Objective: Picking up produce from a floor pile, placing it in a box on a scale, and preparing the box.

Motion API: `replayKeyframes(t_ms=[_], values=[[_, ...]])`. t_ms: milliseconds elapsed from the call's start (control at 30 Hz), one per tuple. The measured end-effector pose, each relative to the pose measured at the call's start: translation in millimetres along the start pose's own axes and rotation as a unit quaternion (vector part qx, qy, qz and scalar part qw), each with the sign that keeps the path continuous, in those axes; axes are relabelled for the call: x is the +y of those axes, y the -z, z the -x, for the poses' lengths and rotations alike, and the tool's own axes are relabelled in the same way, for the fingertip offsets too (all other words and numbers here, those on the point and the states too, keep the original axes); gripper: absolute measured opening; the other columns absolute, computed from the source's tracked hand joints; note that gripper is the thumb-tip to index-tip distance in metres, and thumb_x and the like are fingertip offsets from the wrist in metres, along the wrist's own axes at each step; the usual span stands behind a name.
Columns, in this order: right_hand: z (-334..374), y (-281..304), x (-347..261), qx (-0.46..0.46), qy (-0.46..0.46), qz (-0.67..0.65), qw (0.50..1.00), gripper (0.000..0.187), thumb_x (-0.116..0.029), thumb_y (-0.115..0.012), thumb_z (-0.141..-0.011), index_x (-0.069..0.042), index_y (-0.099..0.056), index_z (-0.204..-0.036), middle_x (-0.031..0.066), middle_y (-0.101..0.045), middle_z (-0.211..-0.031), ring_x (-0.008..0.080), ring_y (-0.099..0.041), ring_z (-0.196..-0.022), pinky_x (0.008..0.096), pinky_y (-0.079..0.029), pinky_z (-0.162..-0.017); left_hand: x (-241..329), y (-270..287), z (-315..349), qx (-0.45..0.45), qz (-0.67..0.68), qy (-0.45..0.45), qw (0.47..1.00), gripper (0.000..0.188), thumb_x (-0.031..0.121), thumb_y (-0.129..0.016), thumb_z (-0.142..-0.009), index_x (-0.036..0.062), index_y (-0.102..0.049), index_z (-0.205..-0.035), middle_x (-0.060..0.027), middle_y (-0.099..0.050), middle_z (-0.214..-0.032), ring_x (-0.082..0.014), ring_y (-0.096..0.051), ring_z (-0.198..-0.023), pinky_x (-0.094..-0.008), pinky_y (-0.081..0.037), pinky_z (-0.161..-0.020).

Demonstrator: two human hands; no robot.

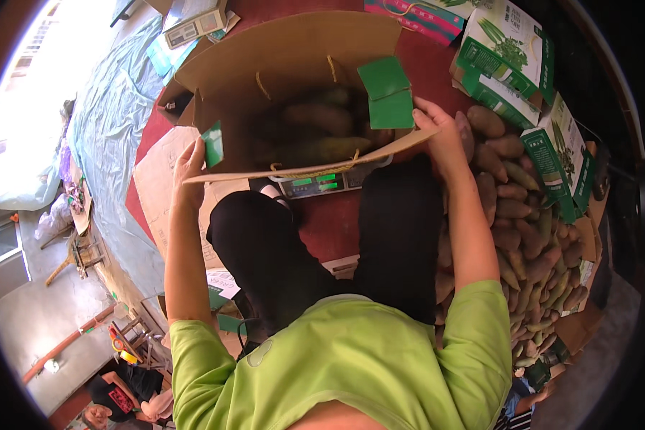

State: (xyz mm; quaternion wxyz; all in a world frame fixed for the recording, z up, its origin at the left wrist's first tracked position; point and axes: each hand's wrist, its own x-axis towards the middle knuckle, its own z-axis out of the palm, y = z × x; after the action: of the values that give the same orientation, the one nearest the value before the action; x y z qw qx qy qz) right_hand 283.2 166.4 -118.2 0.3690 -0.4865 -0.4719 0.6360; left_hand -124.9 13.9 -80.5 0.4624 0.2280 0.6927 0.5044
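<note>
An open cardboard gift box [294, 43] with yellow rope handles stands before my knees. Several elongated root vegetables [322, 149], brownish and greenish, lie in its shadowed inside. My left hand [188, 163] grips the left end of the box's near wall, beside a small green flap [213, 145]. At the right end of that wall my right hand [438, 130] is closed on the edge, next to a larger green flap [390, 93]. Below the near wall shows a digital scale [312, 184] with lit green displays; the box seems to rest on it.
A large heap of root vegetables [523, 244] lies at my right. Green and white printed cartons [505, 50] stand at the back right. Flattened cardboard [168, 186] and blue plastic sheeting [115, 122] are on the left. Another person [115, 398] is at the lower left.
</note>
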Motion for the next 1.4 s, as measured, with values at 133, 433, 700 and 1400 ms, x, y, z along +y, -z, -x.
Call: replayKeyframes(t_ms=[133, 433, 700, 1400], values=[[-1.2, -1.4, -5.8, -0.008, 0.001, -0.015, 1.0, 0.036, -0.013, -0.055, -0.087, 0.005, -0.054, -0.119, 0.0097, -0.063, -0.103, 0.0124, -0.059, -0.088, 0.0239, -0.046, -0.078, 1.3, -3.6, -3.2, 0.051, 0.003, 0.009, 0.999, 0.041, 0.036, -0.056, -0.091, 0.0021, -0.057, -0.114, 0.0014, -0.061, -0.092, -0.0037, -0.054, -0.07, -0.0177, -0.039, -0.054], [-31.0, -12.7, -29.7, -0.014, -0.053, 0.12, 0.991, 0.033, -0.015, -0.058, -0.086, 0.005, -0.059, -0.112, 0.0074, -0.063, -0.1, 0.0134, -0.059, -0.087, 0.0259, -0.046, -0.075, 7.6, -1.7, -2.0, 0.003, 0.101, 0.034, 0.994, 0.035, 0.032, -0.053, -0.092, 0.0038, -0.058, -0.112, -0.0012, -0.062, -0.096, -0.0083, -0.058, -0.083, -0.0214, -0.046, -0.062], [-41.3, -23.2, -28.5, -0.091, -0.061, 0.075, 0.991, 0.031, -0.018, -0.056, -0.087, 0.001, -0.059, -0.11, 0.0079, -0.063, -0.102, 0.0187, -0.062, -0.087, 0.0312, -0.05, -0.077, -16.1, 28.9, -9.8, -0.026, 0.159, 0.044, 0.986, 0.03, 0.036, -0.054, -0.09, 0.0097, -0.062, -0.103, -0.0008, -0.064, -0.092, -0.0102, -0.056, -0.086, -0.0268, -0.038, -0.072], [60.6, -346.6, -54.1, -0.318, -0.14, 0.201, 0.916, 0.039, -0.021, -0.063, -0.078, -0.004, -0.056, -0.112, 0.0073, -0.062, -0.103, 0.0184, -0.06, -0.092, 0.0362, -0.047, -0.079, -57.6, 337.6, 138.0, 0.163, 0.196, 0.053, 0.966, 0.056, 0.066, -0.052, -0.079, 0.0136, -0.059, -0.097, -0.0097, -0.064, -0.103, -0.0153, -0.053, -0.077, -0.0258, -0.041, -0.062]])
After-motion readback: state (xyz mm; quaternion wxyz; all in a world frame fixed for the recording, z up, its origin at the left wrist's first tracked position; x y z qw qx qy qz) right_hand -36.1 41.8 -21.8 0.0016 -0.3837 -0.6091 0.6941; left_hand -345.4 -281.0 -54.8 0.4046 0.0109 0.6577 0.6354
